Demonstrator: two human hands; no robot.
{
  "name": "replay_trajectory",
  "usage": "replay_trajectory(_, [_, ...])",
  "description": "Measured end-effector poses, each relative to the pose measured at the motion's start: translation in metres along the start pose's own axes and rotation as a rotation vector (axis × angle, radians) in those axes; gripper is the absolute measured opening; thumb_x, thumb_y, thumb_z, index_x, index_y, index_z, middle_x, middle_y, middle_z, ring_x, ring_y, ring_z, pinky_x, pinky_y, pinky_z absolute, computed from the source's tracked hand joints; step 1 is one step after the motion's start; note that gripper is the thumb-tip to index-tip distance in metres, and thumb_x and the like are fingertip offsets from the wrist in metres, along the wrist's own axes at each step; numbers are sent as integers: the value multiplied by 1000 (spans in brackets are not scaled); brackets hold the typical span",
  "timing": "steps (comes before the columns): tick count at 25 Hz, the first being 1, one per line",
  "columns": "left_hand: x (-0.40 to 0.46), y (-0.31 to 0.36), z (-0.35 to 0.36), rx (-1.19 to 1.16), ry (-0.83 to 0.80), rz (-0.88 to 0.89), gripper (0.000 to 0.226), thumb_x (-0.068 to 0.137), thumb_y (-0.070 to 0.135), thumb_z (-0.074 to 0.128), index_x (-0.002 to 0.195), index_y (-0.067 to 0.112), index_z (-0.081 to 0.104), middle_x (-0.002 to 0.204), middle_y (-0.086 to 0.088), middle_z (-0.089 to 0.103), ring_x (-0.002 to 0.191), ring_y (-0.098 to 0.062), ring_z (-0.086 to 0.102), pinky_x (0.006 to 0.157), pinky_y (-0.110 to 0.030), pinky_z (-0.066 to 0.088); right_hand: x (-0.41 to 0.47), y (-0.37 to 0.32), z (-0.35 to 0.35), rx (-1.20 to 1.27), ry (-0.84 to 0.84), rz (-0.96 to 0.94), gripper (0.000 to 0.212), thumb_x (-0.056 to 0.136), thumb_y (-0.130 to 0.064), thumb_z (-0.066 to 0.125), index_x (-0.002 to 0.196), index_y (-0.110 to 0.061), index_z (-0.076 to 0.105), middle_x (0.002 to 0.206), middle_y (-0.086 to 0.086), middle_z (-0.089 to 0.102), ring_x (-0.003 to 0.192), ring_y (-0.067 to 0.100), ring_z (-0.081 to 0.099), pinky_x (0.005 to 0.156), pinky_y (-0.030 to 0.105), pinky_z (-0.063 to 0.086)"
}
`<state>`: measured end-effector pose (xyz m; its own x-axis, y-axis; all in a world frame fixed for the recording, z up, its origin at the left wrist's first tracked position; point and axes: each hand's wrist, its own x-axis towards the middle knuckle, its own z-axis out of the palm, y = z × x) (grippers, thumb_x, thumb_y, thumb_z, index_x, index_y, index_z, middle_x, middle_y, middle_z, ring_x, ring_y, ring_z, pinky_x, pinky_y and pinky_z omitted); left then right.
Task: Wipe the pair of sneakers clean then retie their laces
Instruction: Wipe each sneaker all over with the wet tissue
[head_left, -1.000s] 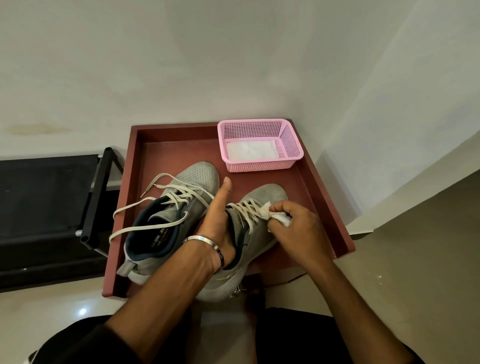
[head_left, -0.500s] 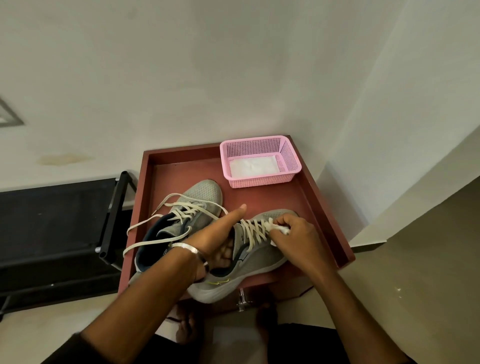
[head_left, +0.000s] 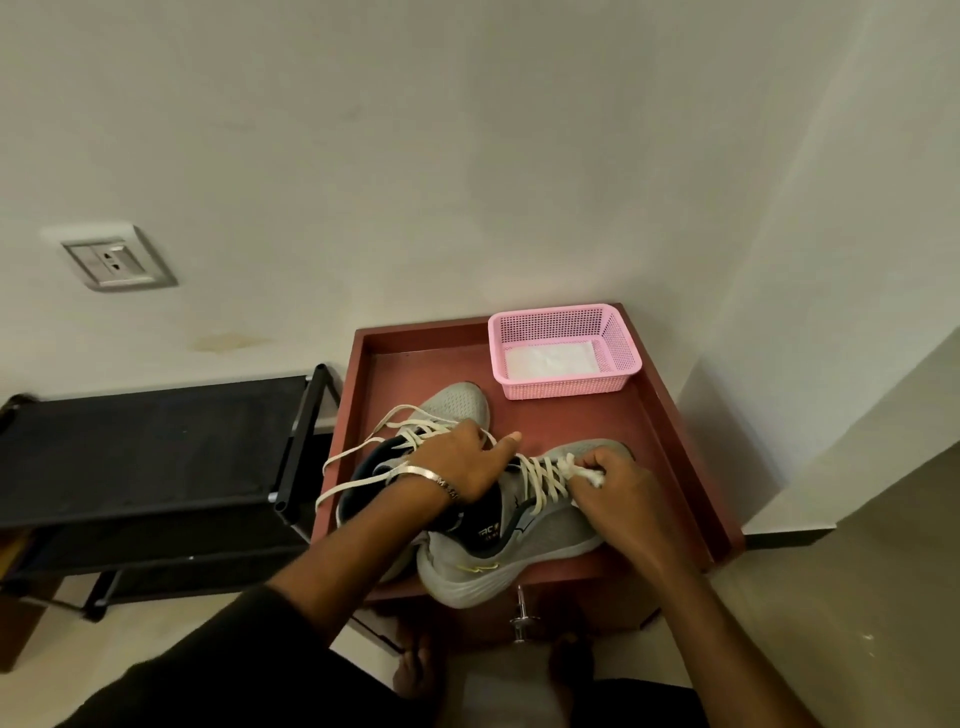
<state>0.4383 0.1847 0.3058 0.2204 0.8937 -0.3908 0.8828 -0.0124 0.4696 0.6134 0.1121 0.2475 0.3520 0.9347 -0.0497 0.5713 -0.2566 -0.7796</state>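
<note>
From the head camera: a dark red wooden worktop (head_left: 670, 441) with a raised rim sits in the corner of the room, and both grey mesh sneakers are on it. The right-hand grey sneaker (head_left: 524, 540) lies along the front edge, toe toward the right edge, its heel sole hanging just over the front rim. The left hand (head_left: 460, 465), a silver bangle (head_left: 423, 475) on its wrist, reaches into that shoe's collar, fingers tucked out of sight inside, thumb stretched out straight along the tongue. The right hand (head_left: 615, 491) has its grip pinched on a small crumpled white wipe (head_left: 592, 477), pressing it against the cream laces (head_left: 543, 475) near the toe end of the lacing. The second grey sneaker (head_left: 460, 402) stands behind, nearer the left edge, toe toward the back, its loose cream laces (head_left: 348, 462) trailing over the left rim. At the back right corner sits a pink plastic mesh basket (head_left: 563, 387) with a white folded cloth (head_left: 550, 359) flat inside. Left of the worktop stands a black metal rack (head_left: 156, 447); a grey wall socket (head_left: 117, 260) is above it. Bare feet show on the floor below.
</note>
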Motion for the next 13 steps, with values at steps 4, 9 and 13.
replay_trajectory(4, [24,10,4,-668,-101,-187,31,92,34,64,98,4,69,102,-13,72,90,-27,67,95,-42,54,-1,2,0,33,8,-6,7,87,-19,67,93,-21,69,90,-6,67,78,9,60,61,22,45])
replay_trajectory(9, [27,36,-22,-1251,-108,-153,10,96,8,56,104,7,62,83,-6,73,71,-17,72,74,-35,57,3,7,2,45,-15,4,10,86,-18,68,95,-21,69,93,-5,66,80,10,61,68,29,51])
replay_trajectory(13, [25,60,-39,-1255,-40,-23,20,100,-1,44,113,9,57,77,-6,61,62,-16,60,70,-34,54,4,6,1,119,-8,-4,9,85,-12,66,94,-14,69,90,-6,64,81,9,60,64,18,47])
